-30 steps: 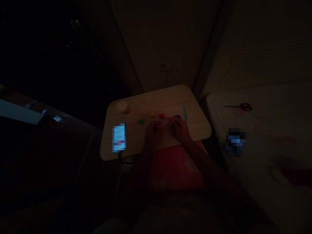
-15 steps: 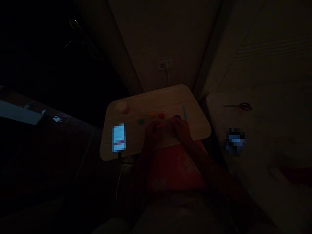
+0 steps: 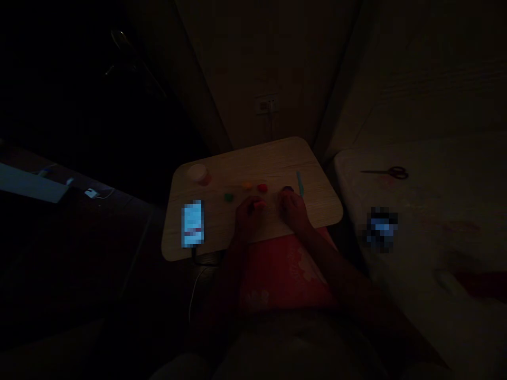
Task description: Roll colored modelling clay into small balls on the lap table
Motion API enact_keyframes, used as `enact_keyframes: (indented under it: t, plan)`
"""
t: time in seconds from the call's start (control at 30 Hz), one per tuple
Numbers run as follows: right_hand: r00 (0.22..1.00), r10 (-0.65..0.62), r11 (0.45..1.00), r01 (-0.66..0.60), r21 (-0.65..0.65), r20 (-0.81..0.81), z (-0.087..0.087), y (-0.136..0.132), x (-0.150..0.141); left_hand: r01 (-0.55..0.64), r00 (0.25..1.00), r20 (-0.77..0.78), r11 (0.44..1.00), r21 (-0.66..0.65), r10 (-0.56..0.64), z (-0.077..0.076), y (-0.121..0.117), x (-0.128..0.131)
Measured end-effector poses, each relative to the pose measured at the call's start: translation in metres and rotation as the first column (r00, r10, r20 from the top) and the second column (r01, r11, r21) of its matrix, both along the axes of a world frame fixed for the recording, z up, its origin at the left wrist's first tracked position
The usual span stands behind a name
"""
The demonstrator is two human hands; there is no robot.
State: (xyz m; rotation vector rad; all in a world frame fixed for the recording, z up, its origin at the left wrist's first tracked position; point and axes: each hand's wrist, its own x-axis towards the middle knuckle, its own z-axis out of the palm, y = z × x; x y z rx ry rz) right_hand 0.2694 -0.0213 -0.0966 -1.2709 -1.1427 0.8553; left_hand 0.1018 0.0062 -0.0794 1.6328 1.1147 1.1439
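Observation:
Dim light hides much detail. My left hand (image 3: 247,212) is closed, with a small pinkish-red lump (image 3: 259,203) held at its fingertips over the wooden table (image 3: 222,232). My right hand (image 3: 293,210) is curled with its fingertips together, just in front of a dark purple lump (image 3: 288,188); what it holds, if anything, is too dark to make out. Beyond the hands lie a red lump (image 3: 262,188), an orange-yellow lump (image 3: 247,186) and a green lump (image 3: 228,197), like modelling clay. A thin light-blue strip (image 3: 300,183) lies right of the purple lump.
A pale-lidded tub (image 3: 198,173) stands at the table's back left. A lit phone (image 3: 193,224), blurred, lies at the front left with a cable. Scissors (image 3: 390,172) and a blurred device (image 3: 382,229) rest on the pale surface at right. A wall socket (image 3: 266,104) is behind.
My right hand's fingers have drawn in and moved slightly away from my left hand, so the gap between the hands is wider. My left hand stays almost where it was.

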Motion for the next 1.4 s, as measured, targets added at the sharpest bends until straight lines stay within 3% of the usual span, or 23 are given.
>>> enact_keyframes:
  t: [0.07, 0.23, 0.73, 0.97, 1.2, 1.4]
  plan:
    - [0.998, -0.029, 0.999, 0.030, 0.013, -0.059, -0.001, 0.001, 0.000, 0.008, 1.000, 0.004, 1.000, 0.005, -0.008, 0.000, 0.000, 0.000]
    - [0.975, 0.044, 0.999, -0.047, -0.009, -0.217, -0.002, 0.001, -0.002, 0.007, 1.000, 0.026, 1.000, 0.005, -0.007, -0.001, 0.001, 0.000]
    - [0.963, -0.058, 0.988, 0.017, -0.153, -0.265, 0.001, 0.000, -0.006, 0.005, 1.000, 0.014, 1.000, -0.009, -0.004, -0.001, 0.002, 0.000]
    - [0.950, -0.036, 0.995, 0.006, -0.099, -0.309, 0.009, -0.003, -0.007, -0.002, 1.000, 0.017, 1.000, -0.003, 0.002, 0.000, 0.000, 0.000]
    - [0.991, -0.011, 1.000, 0.012, 0.007, -0.137, 0.002, 0.002, -0.001, 0.005, 1.000, 0.022, 1.000, 0.003, -0.005, -0.001, 0.002, 0.001]
    - [0.994, -0.063, 0.997, 0.057, -0.058, -0.093, -0.001, 0.002, -0.001, 0.017, 1.000, -0.002, 1.000, 0.014, -0.017, 0.001, 0.000, 0.000]
